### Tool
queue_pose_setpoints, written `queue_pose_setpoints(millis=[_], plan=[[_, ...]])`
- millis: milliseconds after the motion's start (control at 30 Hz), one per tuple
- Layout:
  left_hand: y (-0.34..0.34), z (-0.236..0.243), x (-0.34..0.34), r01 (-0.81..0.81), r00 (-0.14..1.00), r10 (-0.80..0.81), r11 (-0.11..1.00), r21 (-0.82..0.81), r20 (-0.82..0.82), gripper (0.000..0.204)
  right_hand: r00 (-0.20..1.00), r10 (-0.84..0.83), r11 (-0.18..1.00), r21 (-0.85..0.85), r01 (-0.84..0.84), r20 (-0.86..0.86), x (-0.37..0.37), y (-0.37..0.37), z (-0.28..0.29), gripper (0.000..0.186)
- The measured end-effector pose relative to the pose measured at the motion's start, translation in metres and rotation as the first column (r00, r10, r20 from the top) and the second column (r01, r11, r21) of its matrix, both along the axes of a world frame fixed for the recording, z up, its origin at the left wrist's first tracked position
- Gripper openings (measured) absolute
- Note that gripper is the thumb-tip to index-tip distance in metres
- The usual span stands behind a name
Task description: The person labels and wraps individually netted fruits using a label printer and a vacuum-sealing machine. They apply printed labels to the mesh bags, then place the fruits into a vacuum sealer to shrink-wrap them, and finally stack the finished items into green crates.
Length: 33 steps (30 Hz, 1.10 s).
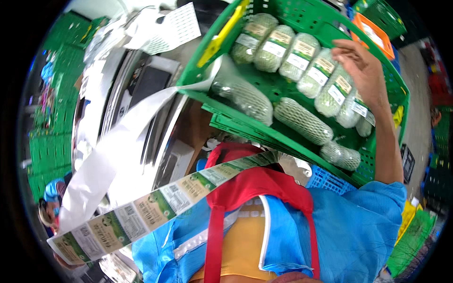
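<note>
Clothing: a blue jacket point(349, 221), yellow shirt point(243, 245) and red apron point(269, 186) fill the near middle.
Left hand point(67, 262): at the near left; only fingers show beneath the label strip's end, so its grip cannot be told.
Label strip point(151, 207): green, beige and white labels, running from the left hand across the apron, rising to the right.
Paper band point(113, 146): plain white, looping from near the left hand up to the crate's left side.
Netted produce point(302, 121): three oblong pieces in the crate's near half.
Labelled produce point(299, 56): wrapped, pale green and oblong, in a slanting row along the far side.
Right hand point(359, 66): above the row's right part, fingers loosely bent, nothing seen between them; contact is unclear.
Crate point(188, 78): green with yellow handles, tilted in view, another green rim beneath it.
Left side: a black-and-silver machine point(141, 89), with a printed sheet point(172, 33) beyond.
Right side: grey floor point(413, 113); an orange crate point(375, 35) beyond the green one.
Room edge: stacked green crates point(51, 160) at far left, beside a co-worker point(53, 191) in blue.
</note>
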<state>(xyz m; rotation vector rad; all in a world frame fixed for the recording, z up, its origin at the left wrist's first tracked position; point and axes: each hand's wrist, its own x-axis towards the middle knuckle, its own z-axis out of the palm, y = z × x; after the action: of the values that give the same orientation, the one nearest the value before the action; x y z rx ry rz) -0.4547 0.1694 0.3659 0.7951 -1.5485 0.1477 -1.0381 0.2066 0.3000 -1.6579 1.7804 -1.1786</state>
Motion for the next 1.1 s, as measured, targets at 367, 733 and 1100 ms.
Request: queue_pose_setpoints(millis=[367, 733, 1100], plan=[[0.022, -0.077, -0.107, 0.407, 0.906, -0.389, 0.910, 0.085, -0.169, 0.035, 0.626, 0.744, 0.659, -0.110, -0.744, 0.234, 0.216, -0.055, 0.009, 0.031], [0.053, -0.112, -0.039, 0.468, 0.765, -0.271, 0.857, 0.214, -0.584, 0.036, 0.470, 0.693, 0.506, 0.097, -0.857, 0.547, 0.379, -0.009, -0.084, 0.027], [0.042, -0.137, -0.041, 0.620, 0.771, -0.443, 0.685, 0.381, -0.457, 0.016, 0.631, 0.464, 0.794, 0.024, -0.608, 0.621, 0.369, 0.023, -0.022, 0.016]])
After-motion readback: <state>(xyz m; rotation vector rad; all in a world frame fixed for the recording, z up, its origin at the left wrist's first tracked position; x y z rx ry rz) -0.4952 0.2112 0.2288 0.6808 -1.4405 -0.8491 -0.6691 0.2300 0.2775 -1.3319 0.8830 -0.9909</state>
